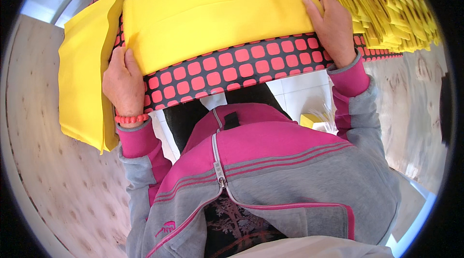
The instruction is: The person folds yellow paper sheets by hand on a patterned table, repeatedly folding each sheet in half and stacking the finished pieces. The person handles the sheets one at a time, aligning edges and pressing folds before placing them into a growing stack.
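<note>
Yellow cloth: this cloth [217, 14] lies flat before your body, between your two hands; a strip along its near side looks folded over
Table cover: the cover [227, 67] is black with red rounded squares, and a band of it shows along the near edge of the cloth
Long axis: it runs from your left to your right, and the right end lies a little farther from you
Left hand: your left hand [123, 79] is at the near left corner, fingers partly curled, thumb at the edge; I cannot tell whether it pinches the cloth
Right hand: your right hand [336, 23] is at the right end, thumb on top, a little apart from the forefinger; how firmly it holds, I cannot tell
Nearer hand: each is at its own end, so neither is clearly nearer
Left neighbour: a yellow folded piece [87, 69] lies just outside your left hand
Right neighbour: a yellow pile [386, 7] stands beyond your right hand
</note>
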`<state>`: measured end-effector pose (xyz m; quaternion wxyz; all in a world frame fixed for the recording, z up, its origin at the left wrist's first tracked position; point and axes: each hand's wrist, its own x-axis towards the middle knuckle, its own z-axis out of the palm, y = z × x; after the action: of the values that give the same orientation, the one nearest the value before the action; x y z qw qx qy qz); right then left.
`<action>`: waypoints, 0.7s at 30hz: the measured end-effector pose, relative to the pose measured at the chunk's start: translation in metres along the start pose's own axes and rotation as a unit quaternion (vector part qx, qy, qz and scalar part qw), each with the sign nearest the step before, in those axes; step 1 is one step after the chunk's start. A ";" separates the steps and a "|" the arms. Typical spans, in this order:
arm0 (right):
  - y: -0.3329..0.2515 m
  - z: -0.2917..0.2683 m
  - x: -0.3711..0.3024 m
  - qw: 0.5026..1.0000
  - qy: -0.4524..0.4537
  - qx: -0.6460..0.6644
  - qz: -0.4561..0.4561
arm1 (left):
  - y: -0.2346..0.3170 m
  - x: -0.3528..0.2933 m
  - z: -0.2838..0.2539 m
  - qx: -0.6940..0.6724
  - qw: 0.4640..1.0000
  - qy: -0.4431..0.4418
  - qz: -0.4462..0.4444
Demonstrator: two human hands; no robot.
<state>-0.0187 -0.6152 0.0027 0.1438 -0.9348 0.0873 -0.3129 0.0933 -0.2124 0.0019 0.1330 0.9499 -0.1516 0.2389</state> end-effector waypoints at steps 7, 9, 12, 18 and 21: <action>0.000 0.001 0.010 0.998 -0.001 -0.064 -0.016 | -0.003 0.000 0.002 -0.018 1.000 0.002 -0.009; 0.002 0.002 0.009 0.998 -0.009 -0.066 -0.001 | -0.004 0.000 0.002 -0.019 1.000 0.004 -0.005; 0.005 0.005 0.009 0.998 0.010 -0.055 -0.008 | -0.006 0.000 0.004 -0.038 0.999 0.011 -0.001; 0.004 0.003 0.013 0.996 -0.044 -0.071 0.027 | -0.009 -0.001 0.005 -0.006 0.999 0.033 -0.002; 0.002 0.002 0.012 0.994 -0.051 -0.093 0.019 | -0.007 -0.001 0.005 0.006 0.999 0.023 -0.023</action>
<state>-0.0082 -0.6198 0.0071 0.0659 -0.9569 0.1261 -0.2531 0.0966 -0.2077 -0.0038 0.1366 0.9481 -0.1250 0.2587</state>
